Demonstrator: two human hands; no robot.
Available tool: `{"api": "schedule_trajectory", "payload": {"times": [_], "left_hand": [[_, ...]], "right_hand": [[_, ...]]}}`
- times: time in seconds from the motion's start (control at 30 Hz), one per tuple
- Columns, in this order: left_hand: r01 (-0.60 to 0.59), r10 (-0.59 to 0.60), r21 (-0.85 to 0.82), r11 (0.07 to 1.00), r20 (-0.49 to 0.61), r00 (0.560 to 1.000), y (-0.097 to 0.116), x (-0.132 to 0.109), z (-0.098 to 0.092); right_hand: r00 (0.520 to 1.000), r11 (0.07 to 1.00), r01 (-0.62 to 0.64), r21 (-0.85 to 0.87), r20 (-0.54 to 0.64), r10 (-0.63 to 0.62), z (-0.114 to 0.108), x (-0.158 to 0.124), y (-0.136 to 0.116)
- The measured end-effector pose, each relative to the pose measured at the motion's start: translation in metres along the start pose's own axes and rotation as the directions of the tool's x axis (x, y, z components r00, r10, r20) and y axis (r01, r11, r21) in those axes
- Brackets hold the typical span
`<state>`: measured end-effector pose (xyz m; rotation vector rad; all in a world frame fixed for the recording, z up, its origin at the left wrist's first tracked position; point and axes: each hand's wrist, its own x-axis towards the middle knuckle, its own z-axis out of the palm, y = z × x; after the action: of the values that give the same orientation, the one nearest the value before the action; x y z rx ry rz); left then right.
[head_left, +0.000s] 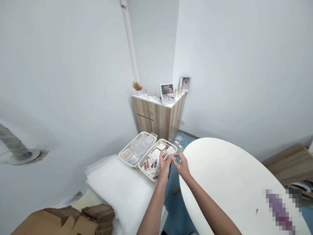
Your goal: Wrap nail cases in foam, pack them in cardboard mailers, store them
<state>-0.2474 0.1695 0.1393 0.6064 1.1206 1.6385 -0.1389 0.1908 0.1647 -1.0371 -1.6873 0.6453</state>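
My left hand (164, 165) and my right hand (182, 165) meet above a white plastic basket, both pinching a small clear plastic packet (168, 156). That basket (146, 168) holds several printed cards and small packs. Directly behind it, a second white basket (132, 151) is filled with clear plastic bags. My left hand is right over the card-filled basket, and my right hand is beside its rim.
A white oval table (227, 182) lies to the right. On the left are a stack of white foam sheets (117, 186) and a cardboard box (63, 222). A wooden cabinet (153, 114) with framed pictures stands in the corner, with a power strip (178, 144) on the floor.
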Motion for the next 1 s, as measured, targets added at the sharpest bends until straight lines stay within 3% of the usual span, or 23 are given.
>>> {"api": "schedule_trajectory", "payload": {"times": [0.07,0.13,0.27,0.3,0.37,0.43,0.53,0.63,0.8,1.0], "left_hand": [[0.087,-0.084,-0.06,0.994,0.051,0.995,-0.01,-0.014,0.026],[0.262,-0.244,-0.108,0.959,0.159,0.957,-0.018,-0.025,0.049],[0.586,-0.512,-0.056,0.809,0.424,0.747,-0.029,-0.039,0.088],[0.613,-0.536,-0.028,0.789,0.455,0.711,-0.031,-0.041,0.096],[0.619,-0.556,0.03,0.785,0.473,0.683,-0.035,-0.047,0.107],[0.582,-0.554,0.095,0.807,0.461,0.693,-0.04,-0.051,0.116],[0.448,-0.465,0.15,0.882,0.44,0.768,-0.048,-0.054,0.123],[0.341,-0.363,0.128,0.931,0.422,0.831,-0.055,-0.054,0.129],[0.309,-0.339,0.14,0.941,0.345,0.875,-0.06,-0.053,0.138],[0.226,-0.269,0.182,0.957,0.266,0.926,-0.063,-0.058,0.145]], "right_hand": [[1.0,1.0,0.007,-0.025,0.013,-0.006,-0.035,-0.009,0.006],[0.998,0.999,0.006,-0.035,0.056,-0.004,-0.071,-0.013,0.013],[0.974,0.991,-0.108,0.079,0.208,0.09,-0.131,-0.017,0.028],[0.961,0.982,-0.156,0.107,0.247,0.126,-0.142,-0.018,0.031],[0.941,0.963,-0.234,0.136,0.282,0.189,-0.156,-0.022,0.038],[0.944,0.95,-0.274,0.148,0.232,0.236,-0.162,-0.025,0.043],[0.949,0.931,-0.312,0.188,0.112,0.295,-0.161,-0.028,0.048],[0.942,0.916,-0.337,0.22,0.065,0.331,-0.155,-0.03,0.047],[0.958,0.954,-0.28,0.112,-0.033,0.285,-0.148,-0.038,0.04],[0.974,0.975,-0.223,-0.005,-0.048,0.223,-0.15,-0.044,0.034]]}}
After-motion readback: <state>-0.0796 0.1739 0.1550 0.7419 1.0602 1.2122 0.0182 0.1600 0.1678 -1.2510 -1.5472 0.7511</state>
